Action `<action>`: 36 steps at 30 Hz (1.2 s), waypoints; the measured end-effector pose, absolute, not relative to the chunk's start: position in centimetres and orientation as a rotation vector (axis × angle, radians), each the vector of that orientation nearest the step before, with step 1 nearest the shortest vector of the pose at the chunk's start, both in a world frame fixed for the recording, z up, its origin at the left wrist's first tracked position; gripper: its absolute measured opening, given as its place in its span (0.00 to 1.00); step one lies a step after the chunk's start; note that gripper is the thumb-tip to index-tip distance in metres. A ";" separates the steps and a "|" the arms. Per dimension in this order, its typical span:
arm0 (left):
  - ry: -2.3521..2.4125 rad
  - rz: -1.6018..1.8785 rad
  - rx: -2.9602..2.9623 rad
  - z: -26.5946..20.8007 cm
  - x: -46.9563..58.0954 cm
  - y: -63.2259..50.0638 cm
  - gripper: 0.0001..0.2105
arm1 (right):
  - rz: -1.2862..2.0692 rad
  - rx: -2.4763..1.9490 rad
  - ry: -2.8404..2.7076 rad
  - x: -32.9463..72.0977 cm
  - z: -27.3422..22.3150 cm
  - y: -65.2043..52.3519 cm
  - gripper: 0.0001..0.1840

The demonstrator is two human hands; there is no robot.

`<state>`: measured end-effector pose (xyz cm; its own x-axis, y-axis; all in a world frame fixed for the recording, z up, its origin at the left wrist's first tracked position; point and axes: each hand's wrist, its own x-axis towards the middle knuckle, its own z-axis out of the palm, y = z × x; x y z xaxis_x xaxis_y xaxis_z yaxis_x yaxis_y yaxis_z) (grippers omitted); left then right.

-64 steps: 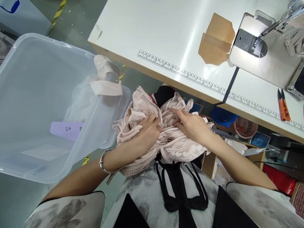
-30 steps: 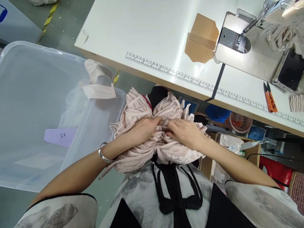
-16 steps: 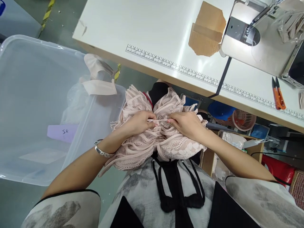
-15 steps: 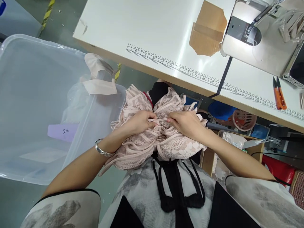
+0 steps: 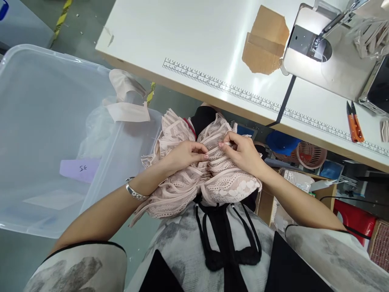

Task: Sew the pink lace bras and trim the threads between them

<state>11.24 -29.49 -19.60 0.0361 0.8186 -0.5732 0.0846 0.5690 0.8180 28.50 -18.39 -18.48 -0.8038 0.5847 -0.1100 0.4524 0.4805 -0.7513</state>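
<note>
A thick bundle of pale pink lace bra pieces (image 5: pixel 170 194) with narrow edge bands lies across my lap. My left hand (image 5: pixel 189 155) rests on the middle of the bundle, thumb and fingers pinched on a lace edge. To its right, my right hand (image 5: pixel 241 150) pinches another lace edge between thumb and index finger, a little higher up. A small gap separates the fingertips of both hands. Scalloped lace shows along the bundle's near right side. The layers beneath my palms are hidden.
A clear plastic bin (image 5: pixel 48 134) with a purple card (image 5: pixel 79 169) stands at left, beige fabric pieces (image 5: pixel 129 111) over its rim. Ahead, the white table (image 5: pixel 182 28) carries cardboard (image 5: pixel 266 42), a sewing machine (image 5: pixel 310 44) and orange snips (image 5: pixel 355 123). Baskets (image 5: pixel 311 154) sit underneath.
My right hand has shifted slightly up, and its fingers have curled into a more visible pinch. The left fingertips have moved a little to the right. The bundle stays on my lap.
</note>
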 end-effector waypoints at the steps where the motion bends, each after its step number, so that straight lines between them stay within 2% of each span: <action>1: 1.415 0.699 0.756 -19.4 11.4 -29.3 0.12 | 1.261 -0.949 -2.532 28.5 -18.5 -18.4 0.13; 5: 1.382 0.794 0.615 -19.1 11.9 -29.1 0.14 | 1.307 -0.998 -2.456 29.0 -19.1 -18.3 0.14; 12: 1.292 0.804 0.532 -19.4 11.5 -29.5 0.09 | 1.297 -1.048 -2.408 29.1 -19.6 -18.5 0.12; 21: 1.266 0.730 0.604 -19.3 11.4 -29.4 0.11 | 1.305 -1.101 -2.353 29.0 -19.5 -18.6 0.12; 29: 1.289 0.724 0.579 -19.1 11.7 -29.3 0.05 | 1.312 -1.097 -2.347 29.1 -19.7 -18.6 0.12; 36: 1.319 0.698 0.571 -19.1 11.8 -29.2 0.07 | 1.307 -1.090 -2.348 29.0 -19.7 -18.5 0.12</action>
<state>11.77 -29.19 -19.14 0.1043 0.7397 -0.6648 -0.1333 0.6728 0.7277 28.97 -18.51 -19.72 -0.6923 0.7079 -0.1402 0.4921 0.3210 -0.8092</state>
